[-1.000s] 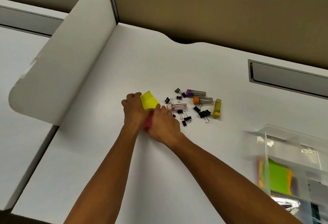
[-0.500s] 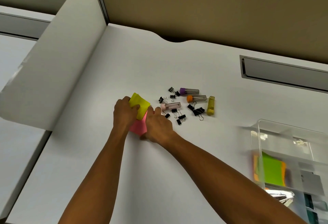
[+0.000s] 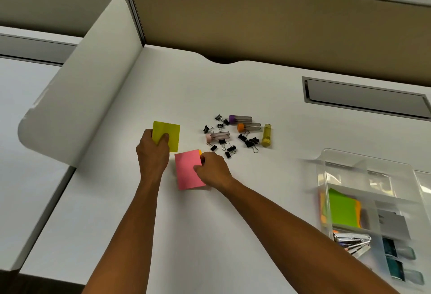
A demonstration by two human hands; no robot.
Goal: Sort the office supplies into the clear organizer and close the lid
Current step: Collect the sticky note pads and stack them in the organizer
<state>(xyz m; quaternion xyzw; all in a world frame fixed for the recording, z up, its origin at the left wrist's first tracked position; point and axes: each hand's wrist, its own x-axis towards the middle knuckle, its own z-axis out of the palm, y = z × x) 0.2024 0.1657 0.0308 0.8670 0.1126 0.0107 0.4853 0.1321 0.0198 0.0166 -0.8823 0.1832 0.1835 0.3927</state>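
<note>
Near the desk's middle, the left hand pinches the yellow sticky-note pad, and the right hand pinches the pink pad. A second ago both pads overlapped; now they lie apart. The clear organizer sits toward the right edge, nearer the right hand.

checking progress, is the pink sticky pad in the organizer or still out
Out. The pink sticky pad is on the desk, pinched by the right hand.
</note>
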